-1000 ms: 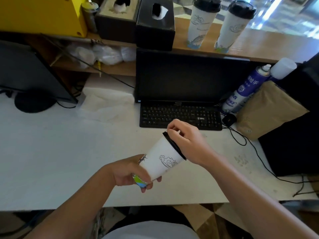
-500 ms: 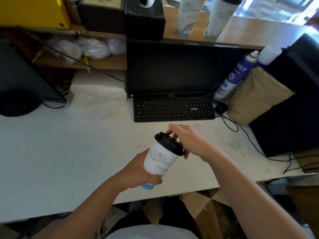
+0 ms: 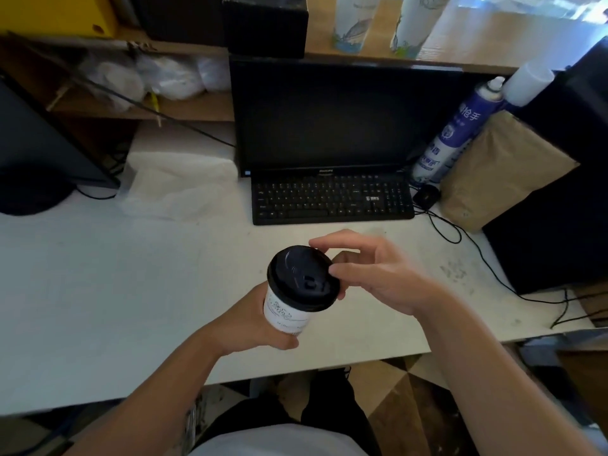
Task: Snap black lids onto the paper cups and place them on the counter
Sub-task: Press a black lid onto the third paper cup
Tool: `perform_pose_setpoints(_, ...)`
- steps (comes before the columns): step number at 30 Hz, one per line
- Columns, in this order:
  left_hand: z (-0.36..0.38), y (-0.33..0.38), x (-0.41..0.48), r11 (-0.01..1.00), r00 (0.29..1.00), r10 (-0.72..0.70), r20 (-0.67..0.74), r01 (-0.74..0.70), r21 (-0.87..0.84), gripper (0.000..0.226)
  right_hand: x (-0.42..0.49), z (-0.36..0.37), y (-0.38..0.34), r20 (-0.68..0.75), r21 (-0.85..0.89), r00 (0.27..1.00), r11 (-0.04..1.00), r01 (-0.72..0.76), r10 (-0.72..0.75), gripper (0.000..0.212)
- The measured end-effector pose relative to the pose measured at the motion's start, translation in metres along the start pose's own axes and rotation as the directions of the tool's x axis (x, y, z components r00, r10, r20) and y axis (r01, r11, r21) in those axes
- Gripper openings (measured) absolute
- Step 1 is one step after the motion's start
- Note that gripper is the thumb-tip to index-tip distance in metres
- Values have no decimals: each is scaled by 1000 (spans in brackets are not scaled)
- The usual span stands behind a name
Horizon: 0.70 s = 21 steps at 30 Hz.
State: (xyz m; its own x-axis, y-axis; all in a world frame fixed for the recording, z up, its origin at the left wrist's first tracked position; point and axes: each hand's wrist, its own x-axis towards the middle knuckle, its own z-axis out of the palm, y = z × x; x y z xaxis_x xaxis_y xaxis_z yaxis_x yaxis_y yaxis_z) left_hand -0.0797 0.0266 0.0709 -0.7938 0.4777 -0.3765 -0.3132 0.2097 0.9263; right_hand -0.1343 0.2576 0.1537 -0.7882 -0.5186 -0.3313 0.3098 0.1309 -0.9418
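Observation:
A white paper cup [image 3: 285, 316] with a printed drawing stands upright in the air above the white desk [image 3: 98, 291], with my left hand [image 3: 253, 320] wrapped around its body. A black lid [image 3: 302, 278] sits on its rim. My right hand [image 3: 371, 271] is at the lid's right edge, thumb and fingertips touching the rim, the other fingers spread. Two more white paper cups [image 3: 352, 21] [image 3: 413, 26] stand on the wooden counter [image 3: 493, 41] at the top, their tops cut off by the frame.
A black monitor [image 3: 325, 116] and keyboard [image 3: 332, 199] stand behind the cup. Right of them are a blue spray can [image 3: 450, 133], a mouse [image 3: 426, 195], a brown paper bag [image 3: 500, 172], cables and a black box [image 3: 566, 192]. White tissue paper [image 3: 174, 182] lies at left.
The cup went from tilted to upright and now faces me lid-up. My right hand slid off the lid's top to its right edge. The view dropped lower.

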Motion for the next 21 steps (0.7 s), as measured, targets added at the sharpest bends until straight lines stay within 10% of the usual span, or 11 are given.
perform_pose_setpoints(7,5,3,7,998,992,63,-111,-60,28,61,-3,1,-7,-32,-282,996,957,71,-84,39)
perform_pose_setpoints(21,-1,30,-7,977,989,19,150,14,-213,54,-2,21,-23,-139,-562,985,827,2,-97,40)
